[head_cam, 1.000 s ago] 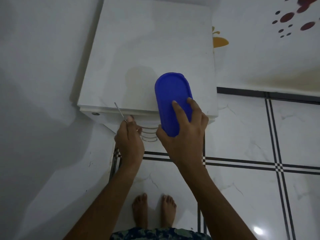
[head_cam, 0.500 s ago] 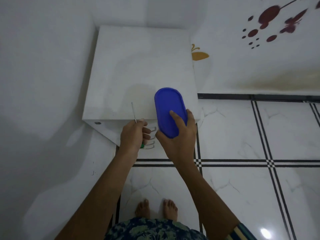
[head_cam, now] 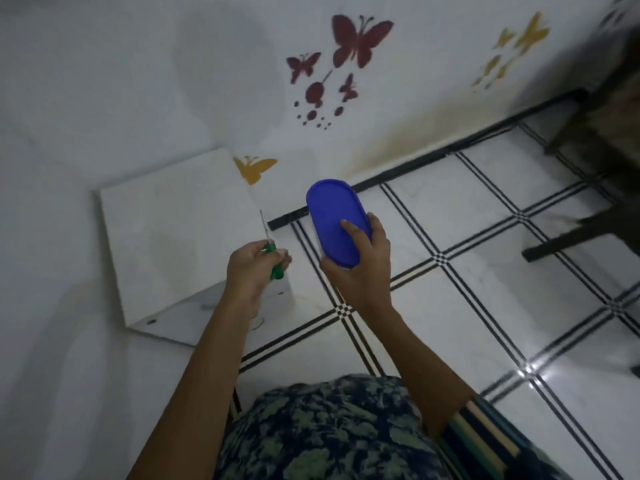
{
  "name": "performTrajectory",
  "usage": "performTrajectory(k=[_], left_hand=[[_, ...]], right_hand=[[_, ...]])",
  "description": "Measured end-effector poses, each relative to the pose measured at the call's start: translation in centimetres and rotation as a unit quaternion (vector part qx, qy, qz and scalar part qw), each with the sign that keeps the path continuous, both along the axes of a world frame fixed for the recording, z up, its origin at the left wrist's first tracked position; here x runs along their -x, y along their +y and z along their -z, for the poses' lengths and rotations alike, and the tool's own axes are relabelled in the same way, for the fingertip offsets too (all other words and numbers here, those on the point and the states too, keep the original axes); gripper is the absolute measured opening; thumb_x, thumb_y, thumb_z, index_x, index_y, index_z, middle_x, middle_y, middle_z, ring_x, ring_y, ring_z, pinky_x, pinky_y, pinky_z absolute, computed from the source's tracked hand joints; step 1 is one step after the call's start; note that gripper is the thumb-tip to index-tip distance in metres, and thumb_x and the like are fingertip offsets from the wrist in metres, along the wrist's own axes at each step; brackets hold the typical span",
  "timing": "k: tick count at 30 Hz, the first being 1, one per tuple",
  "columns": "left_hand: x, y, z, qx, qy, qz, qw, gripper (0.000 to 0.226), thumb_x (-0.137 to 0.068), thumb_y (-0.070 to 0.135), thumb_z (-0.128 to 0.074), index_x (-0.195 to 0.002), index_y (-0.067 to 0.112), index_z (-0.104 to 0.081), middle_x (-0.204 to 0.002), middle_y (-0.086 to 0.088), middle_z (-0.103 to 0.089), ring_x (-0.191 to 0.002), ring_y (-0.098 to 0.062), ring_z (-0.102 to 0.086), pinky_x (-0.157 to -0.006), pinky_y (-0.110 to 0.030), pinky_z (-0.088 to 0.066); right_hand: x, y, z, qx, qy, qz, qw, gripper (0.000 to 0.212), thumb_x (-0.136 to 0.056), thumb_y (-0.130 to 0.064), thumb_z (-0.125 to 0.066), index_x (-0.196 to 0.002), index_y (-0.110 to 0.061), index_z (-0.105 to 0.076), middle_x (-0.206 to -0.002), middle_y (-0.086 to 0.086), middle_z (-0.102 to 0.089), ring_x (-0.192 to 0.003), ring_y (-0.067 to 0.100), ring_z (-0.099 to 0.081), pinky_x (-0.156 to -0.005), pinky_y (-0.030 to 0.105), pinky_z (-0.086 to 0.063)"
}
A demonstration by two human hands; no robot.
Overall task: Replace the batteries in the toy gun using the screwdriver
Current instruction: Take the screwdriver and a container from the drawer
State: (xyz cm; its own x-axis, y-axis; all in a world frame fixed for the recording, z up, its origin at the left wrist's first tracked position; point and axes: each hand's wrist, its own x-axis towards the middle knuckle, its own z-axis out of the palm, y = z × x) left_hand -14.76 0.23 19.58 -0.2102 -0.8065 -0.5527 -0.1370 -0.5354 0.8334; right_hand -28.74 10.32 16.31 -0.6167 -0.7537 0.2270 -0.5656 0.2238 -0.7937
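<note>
A: Where is the screwdriver [head_cam: 271, 252], and which way does it point?

B: It is in the left hand [head_cam: 254, 268], whose fingers are closed round the green handle. The thin metal shaft sticks up out of the fist and away from the person, leaning a little to the left, so the long axis runs near to far. The tip hangs over the far right corner of the white surface [head_cam: 166, 237].

A: And the right hand [head_cam: 360, 268]?

B: It grips a blue oval container [head_cam: 337, 221] from below, with the thumb pressed on the blue lid. The long axis of the oval runs away from the person, tilted slightly left. It is held in the air over the floor [head_cam: 485, 271], just to the right of the surface.

A: What about the room?

B: White walls meet in a corner behind the surface, with red butterfly stickers [head_cam: 346, 53] and yellow ones on the right wall. The floor is white tile with black double lines.

A: Is there space to move?

B: The surface is bare and its right edge lies between the two hands. To the right the floor is open as far as a dark piece of furniture [head_cam: 602, 168], well apart from the hands.
</note>
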Motion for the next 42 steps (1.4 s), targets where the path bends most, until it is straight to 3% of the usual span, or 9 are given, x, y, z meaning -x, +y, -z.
performTrajectory(k=[6, 12, 16, 21, 25, 32, 36, 39, 42], left_hand=[[13.9, 5.5, -3.5, 0.031, -0.001, 0.119, 0.992, 0.032, -0.083, 0.001, -0.069, -0.113, -0.004, -0.062, -0.096, -0.017, -0.071, -0.084, -0.023, -0.071, -0.079, -0.028, -0.057], [32.2, 12.6, -5.2, 0.094, 0.006, 0.242, 0.966, 0.012, -0.076, 0.009, -0.076, -0.082, 0.016, -0.068, -0.090, -0.010, -0.071, -0.094, -0.030, -0.069, -0.093, -0.042, -0.053], [43.4, 18.2, -6.2, 0.101, 0.034, 0.299, 0.948, 0.013, -0.079, 0.007, -0.074, -0.083, 0.017, -0.065, -0.086, -0.008, -0.070, -0.088, -0.027, -0.069, -0.094, -0.043, -0.053], [56.6, 24.0, -5.6, 0.115, 0.029, 0.398, 0.910, 0.011, -0.078, 0.012, -0.076, -0.083, 0.017, -0.067, -0.084, -0.007, -0.072, -0.088, -0.026, -0.071, -0.093, -0.043, -0.053], [67.2, 27.3, -4.3, 0.131, 0.011, 0.466, 0.875, 0.013, -0.073, 0.012, -0.077, -0.073, 0.020, -0.068, -0.087, -0.010, -0.073, -0.091, -0.030, -0.070, -0.092, -0.043, -0.054], [87.4, 34.5, -2.5, 0.160, -0.024, 0.565, 0.809, 0.008, -0.074, 0.014, -0.079, -0.078, 0.015, -0.072, -0.079, -0.006, -0.069, -0.083, -0.027, -0.069, -0.082, -0.041, -0.058], [97.4, 39.7, -0.3, 0.201, -0.040, 0.591, 0.780, 0.026, -0.077, 0.018, -0.077, -0.100, 0.006, -0.072, -0.088, -0.003, -0.065, -0.080, -0.017, -0.060, -0.077, -0.030, -0.054], [103.7, 42.4, 3.1, 0.217, -0.071, 0.593, 0.772, 0.024, -0.077, 0.022, -0.077, -0.094, 0.006, -0.074, -0.088, -0.007, -0.070, -0.081, -0.020, -0.063, -0.071, -0.026, -0.047], [110.4, 44.5, 8.0, 0.256, -0.114, 0.584, 0.762, 0.022, -0.075, 0.027, -0.077, -0.083, 0.007, -0.073, -0.076, -0.009, -0.070, -0.078, -0.027, -0.067, -0.071, -0.030, -0.052]], right_hand=[[11.4, 8.6, -3.9, 0.037, 0.018, 0.125, 0.991, 0.067, -0.070, -0.024, -0.083, -0.131, -0.018, -0.056, -0.154, 0.012, -0.028, -0.134, 0.025, -0.032, -0.098, 0.023, -0.033], [24.9, 18.1, -5.7, 0.028, 0.019, 0.232, 0.972, 0.069, -0.072, -0.027, -0.082, -0.134, -0.020, -0.053, -0.157, 0.006, -0.022, -0.136, 0.023, -0.028, -0.100, 0.022, -0.032], [33.6, 23.6, -6.5, 0.039, 0.040, 0.283, 0.957, 0.069, -0.070, -0.027, -0.083, -0.132, -0.017, -0.054, -0.155, 0.010, -0.026, -0.135, 0.026, -0.031, -0.100, 0.027, -0.038], [44.2, 29.6, -5.9, 0.043, 0.035, 0.365, 0.929, 0.069, -0.069, -0.027, -0.084, -0.132, -0.017, -0.055, -0.154, 0.011, -0.028, -0.136, 0.027, -0.033, -0.097, 0.022, -0.032], [52.3, 33.2, -4.4, 0.034, 0.027, 0.423, 0.905, 0.069, -0.069, -0.031, -0.084, -0.131, -0.017, -0.057, -0.156, 0.013, -0.028, -0.138, 0.029, -0.031, -0.104, 0.030, -0.033], [68.4, 39.7, -3.0, 0.013, 0.001, 0.514, 0.858, 0.067, -0.069, -0.033, -0.082, -0.129, -0.017, -0.058, -0.152, 0.014, -0.032, -0.135, 0.032, -0.036, -0.103, 0.047, -0.044], [77.1, 43.8, -0.4, -0.014, -0.020, 0.545, 0.838, 0.069, -0.070, -0.034, -0.081, -0.131, -0.015, -0.056, -0.152, 0.016, -0.031, -0.133, 0.032, -0.036, -0.103, 0.043, -0.044], [83.5, 46.6, 2.8, -0.040, -0.032, 0.548, 0.835, 0.068, -0.072, -0.034, -0.081, -0.132, -0.015, -0.055, -0.153, 0.017, -0.029, -0.135, 0.034, -0.034, -0.103, 0.042, -0.042], [90.5, 49.2, 7.3, -0.058, -0.051, 0.540, 0.838, 0.068, -0.072, -0.032, -0.081, -0.133, -0.012, -0.055, -0.153, 0.021, -0.028, -0.134, 0.038, -0.034, -0.104, 0.045, -0.041]])
